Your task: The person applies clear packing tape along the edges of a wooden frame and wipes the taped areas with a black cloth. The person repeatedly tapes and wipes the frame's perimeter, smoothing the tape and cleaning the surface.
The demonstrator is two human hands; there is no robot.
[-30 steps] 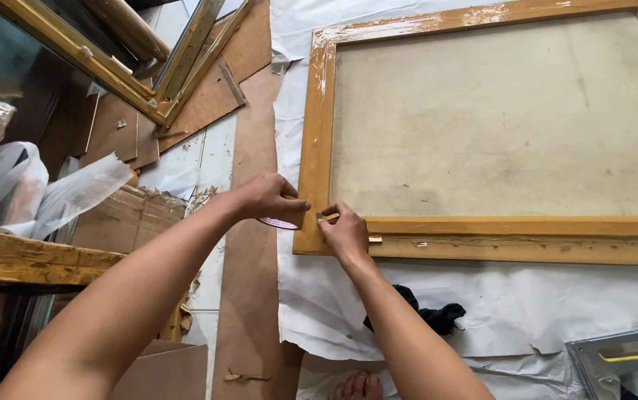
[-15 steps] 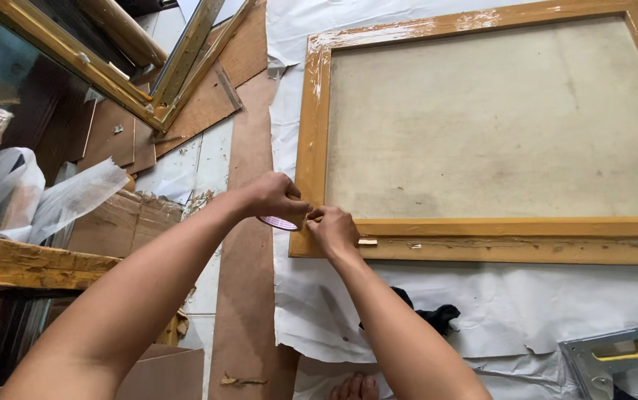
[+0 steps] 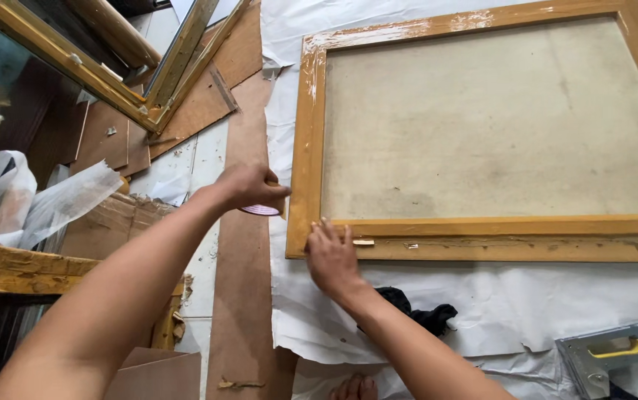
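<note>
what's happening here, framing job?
A person is working at the near left corner of a big wooden frame lying face down on white paper on the floor. The left hand holds a roll of tape just outside the corner, while the right hand presses flat on the bottom rail. A staple gun lies unused at lower right, a black cloth near the right forearm.

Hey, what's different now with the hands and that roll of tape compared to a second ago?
The hands have drawn apart: the left hand with the tape roll moved up along the frame's left side, while the right hand now presses flat on the bottom corner. The stapler, black cloth and white paper lie unchanged.
</note>
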